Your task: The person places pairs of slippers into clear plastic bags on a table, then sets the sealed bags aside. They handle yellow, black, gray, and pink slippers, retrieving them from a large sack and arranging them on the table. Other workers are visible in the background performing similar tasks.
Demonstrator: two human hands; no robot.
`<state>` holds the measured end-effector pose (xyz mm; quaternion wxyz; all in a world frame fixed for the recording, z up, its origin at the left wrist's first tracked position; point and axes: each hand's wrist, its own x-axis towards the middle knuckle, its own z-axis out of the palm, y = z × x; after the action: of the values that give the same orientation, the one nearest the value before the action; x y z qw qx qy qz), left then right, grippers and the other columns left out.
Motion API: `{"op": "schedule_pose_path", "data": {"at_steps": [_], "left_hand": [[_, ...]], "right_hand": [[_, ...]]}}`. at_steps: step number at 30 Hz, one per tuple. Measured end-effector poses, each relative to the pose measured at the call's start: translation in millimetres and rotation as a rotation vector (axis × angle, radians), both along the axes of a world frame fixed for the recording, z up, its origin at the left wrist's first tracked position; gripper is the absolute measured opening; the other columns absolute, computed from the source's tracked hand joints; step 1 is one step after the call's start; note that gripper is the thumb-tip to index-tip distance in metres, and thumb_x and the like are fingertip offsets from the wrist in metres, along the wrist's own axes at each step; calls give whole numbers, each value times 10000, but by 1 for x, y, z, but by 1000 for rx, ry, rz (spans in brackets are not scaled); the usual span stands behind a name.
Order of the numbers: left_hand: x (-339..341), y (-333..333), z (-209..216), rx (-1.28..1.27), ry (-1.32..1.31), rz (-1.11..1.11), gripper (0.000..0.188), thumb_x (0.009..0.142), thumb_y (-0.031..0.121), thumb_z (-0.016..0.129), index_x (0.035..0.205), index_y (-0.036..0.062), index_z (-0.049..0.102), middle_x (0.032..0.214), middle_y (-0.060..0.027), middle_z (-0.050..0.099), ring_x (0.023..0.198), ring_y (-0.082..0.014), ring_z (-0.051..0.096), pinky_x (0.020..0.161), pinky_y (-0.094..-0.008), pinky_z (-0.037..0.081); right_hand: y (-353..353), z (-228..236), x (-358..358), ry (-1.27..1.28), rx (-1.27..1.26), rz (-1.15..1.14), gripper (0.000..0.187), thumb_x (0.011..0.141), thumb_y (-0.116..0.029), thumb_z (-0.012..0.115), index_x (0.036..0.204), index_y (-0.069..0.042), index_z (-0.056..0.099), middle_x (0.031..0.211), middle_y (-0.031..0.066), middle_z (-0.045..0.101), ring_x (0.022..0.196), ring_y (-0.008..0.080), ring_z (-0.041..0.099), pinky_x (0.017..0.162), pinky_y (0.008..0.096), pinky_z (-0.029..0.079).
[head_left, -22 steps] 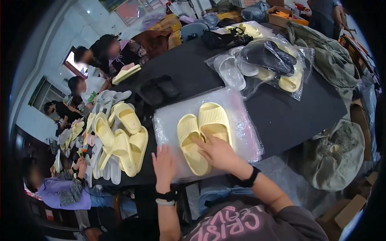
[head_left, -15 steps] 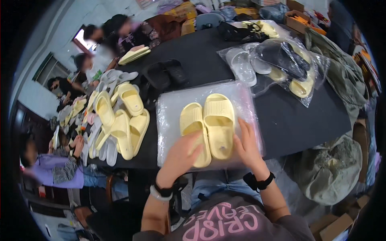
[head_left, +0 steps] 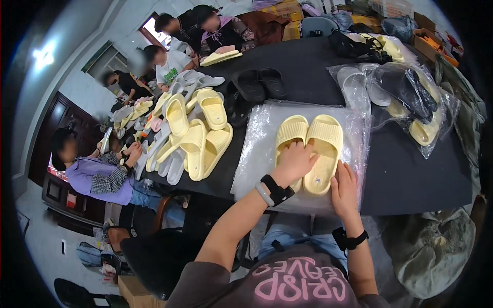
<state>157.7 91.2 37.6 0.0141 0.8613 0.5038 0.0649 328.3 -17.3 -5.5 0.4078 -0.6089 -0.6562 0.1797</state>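
A pair of pale yellow slides lies side by side, toes away from me, on a stack of clear plastic bags (head_left: 252, 165). My left hand (head_left: 295, 163) rests over the left slide (head_left: 292, 129), covering its footbed. Its fingers reach to the strap and its thumb is spread toward the right slide (head_left: 325, 134). Along the outer edge of the right slide lies my right hand (head_left: 345, 188), fingers stretched out and thumb beside the heel. Both slides sit flat on the plastic.
Left of the bags is a heap of yellow and grey slides (head_left: 192, 143). Black slides (head_left: 257, 84) lie beyond the bags. Bagged slides (head_left: 400, 97) are at the right of the black table (head_left: 416, 185). A person in a purple vest (head_left: 102, 177) sits at left; others sit farther back.
My left hand has moved from the left slide's side onto its footbed near the strap. The right hand stays beside the right slide. The whole view has swung left.
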Motion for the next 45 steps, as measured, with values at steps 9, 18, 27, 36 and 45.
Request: {"op": "schedule_pose_path", "data": {"at_steps": [9, 18, 27, 36, 45], "left_hand": [[-80, -1, 9, -43, 54, 32, 297, 957, 312, 501, 1083, 60, 596, 939, -189, 605, 902, -363, 582, 754, -477, 467], [-115, -7, 38, 131, -381, 74, 282, 867, 150, 521, 1106, 30, 609, 845, -200, 577, 866, -383, 540, 786, -502, 415], [-151, 3, -24, 62, 35, 137, 169, 940, 216, 495, 925, 58, 554, 904, -162, 571, 907, -375, 566, 917, -552, 403], [-192, 2, -19, 202, -134, 220, 118, 908, 128, 502, 924, 34, 572, 856, -190, 554, 865, -400, 531, 836, -515, 396], [-233, 4, -21, 224, -16, 275, 102, 851, 131, 548, 874, 56, 612, 880, -138, 568, 932, -341, 553, 987, -565, 364]], "right_hand": [[1, -4, -21, -358, 25, -60, 546, 895, -216, 569, 1365, 32, 444, 1439, 186, 429, 1349, 342, 368, 1078, 472, 319], [1, -3, -23, -427, -7, -72, 547, 908, -263, 547, 1363, 25, 455, 1461, 183, 407, 1362, 327, 356, 1062, 465, 327], [-8, 22, -7, -568, -13, -17, 618, 878, -420, 582, 1392, -90, 482, 1490, 167, 381, 1404, 366, 292, 1135, 547, 189], [-7, 12, -3, -515, -39, -32, 647, 854, -487, 603, 1398, -153, 492, 1505, 159, 364, 1417, 383, 264, 1139, 565, 164], [-7, 10, -4, -535, -67, -25, 661, 864, -487, 588, 1418, -148, 462, 1512, 160, 352, 1430, 387, 235, 1145, 563, 150]]}}
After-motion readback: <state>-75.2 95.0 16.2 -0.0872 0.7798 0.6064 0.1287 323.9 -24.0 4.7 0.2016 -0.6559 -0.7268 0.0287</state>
